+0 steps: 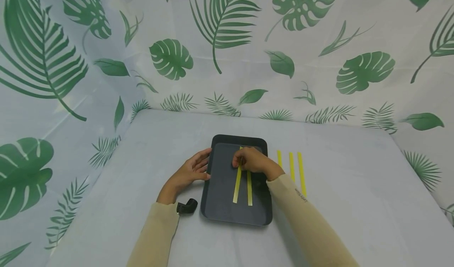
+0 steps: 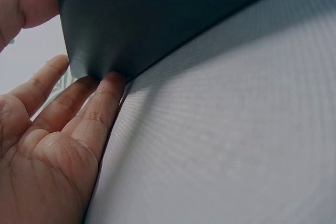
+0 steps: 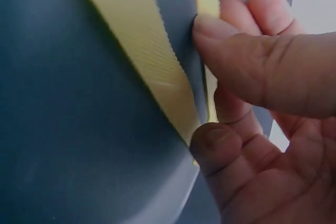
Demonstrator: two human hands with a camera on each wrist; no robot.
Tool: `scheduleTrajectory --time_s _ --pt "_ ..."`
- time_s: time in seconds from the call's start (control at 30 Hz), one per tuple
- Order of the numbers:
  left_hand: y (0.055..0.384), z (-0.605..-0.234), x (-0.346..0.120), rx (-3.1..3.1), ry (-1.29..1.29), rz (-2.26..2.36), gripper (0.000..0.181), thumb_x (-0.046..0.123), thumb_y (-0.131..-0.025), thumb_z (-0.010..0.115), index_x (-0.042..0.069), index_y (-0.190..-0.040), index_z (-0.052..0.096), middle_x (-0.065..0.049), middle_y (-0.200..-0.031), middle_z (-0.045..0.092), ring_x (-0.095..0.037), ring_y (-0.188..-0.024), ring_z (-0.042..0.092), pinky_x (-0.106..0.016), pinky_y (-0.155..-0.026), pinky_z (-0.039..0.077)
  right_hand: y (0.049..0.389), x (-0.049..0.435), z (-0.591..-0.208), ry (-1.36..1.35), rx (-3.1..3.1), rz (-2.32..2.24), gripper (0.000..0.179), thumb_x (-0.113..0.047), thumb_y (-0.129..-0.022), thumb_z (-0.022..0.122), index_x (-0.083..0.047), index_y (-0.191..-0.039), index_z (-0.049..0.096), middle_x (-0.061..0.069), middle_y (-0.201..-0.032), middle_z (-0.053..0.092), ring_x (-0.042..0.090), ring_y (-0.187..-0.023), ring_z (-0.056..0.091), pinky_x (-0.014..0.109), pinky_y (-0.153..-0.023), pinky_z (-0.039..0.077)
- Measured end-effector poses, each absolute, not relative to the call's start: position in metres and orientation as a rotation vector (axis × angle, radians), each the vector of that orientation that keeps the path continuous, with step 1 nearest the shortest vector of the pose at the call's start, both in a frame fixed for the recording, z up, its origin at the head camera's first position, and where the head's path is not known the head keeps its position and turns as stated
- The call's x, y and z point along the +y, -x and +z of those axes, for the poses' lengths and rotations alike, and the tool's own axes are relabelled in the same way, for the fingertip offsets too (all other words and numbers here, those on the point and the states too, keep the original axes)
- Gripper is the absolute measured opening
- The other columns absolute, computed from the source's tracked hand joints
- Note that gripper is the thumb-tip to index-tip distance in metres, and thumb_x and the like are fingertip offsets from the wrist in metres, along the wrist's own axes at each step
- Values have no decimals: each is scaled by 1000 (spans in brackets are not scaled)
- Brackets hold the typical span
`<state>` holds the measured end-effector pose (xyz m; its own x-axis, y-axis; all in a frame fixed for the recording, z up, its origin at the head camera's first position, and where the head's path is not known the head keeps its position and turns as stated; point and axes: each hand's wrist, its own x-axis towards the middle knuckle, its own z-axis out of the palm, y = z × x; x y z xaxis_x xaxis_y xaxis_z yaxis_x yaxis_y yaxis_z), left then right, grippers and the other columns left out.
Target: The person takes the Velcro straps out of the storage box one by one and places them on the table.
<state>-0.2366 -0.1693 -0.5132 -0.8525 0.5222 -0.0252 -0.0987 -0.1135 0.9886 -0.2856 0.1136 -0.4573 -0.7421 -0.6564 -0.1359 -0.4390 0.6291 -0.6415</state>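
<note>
A dark grey rectangular tray [image 1: 221,188] lies on the white surface. My left hand [image 1: 186,172] touches its left side with fingers mostly straight; in the left wrist view, fingertips [image 2: 111,80] and thumb meet the tray wall [image 2: 142,19]. Over the upper part of the tray, my right hand [image 1: 252,160] pinches a thin yellow strip [image 1: 237,188] between thumb and fingers. A second yellow strip [image 1: 250,192] lies beside it in the tray, its upper end hidden by the hand. Up close, a broad yellow band [image 3: 142,35] shows a finely notched edge.
Right of the tray, three more yellow strips lie roughly parallel on the white cloth, one [image 1: 302,176] being outermost and partly behind my right sleeve [image 1: 301,212]. A black camera piece [image 1: 188,206] sits at my left wrist. Leaf-printed white curtain [image 1: 248,82] encloses the back and sides.
</note>
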Motion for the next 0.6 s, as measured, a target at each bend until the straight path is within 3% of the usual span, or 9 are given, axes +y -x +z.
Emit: scheduleTrajectory --time_s 0.3,0.6 --pt "237 -514 -170 1728 -468 2025 103 -6 -87 77 0 -172 19 -22 -178 19 -39 -164 21 -36 -129 32 286 113 -458 936 2467 -893 31 24 -83 72 -7 -82 69 -1 -83 69 11 -77 60 30 -75 52" --pt "237 -514 -169 1726 -468 2032 103 -7 -86 76 -1 -171 19 -23 -177 20 -40 -164 21 -38 -130 30 286 115 -446 989 2523 -988 24 14 -90 76 -10 -86 73 -3 -87 70 12 -81 63 35 -77 54"
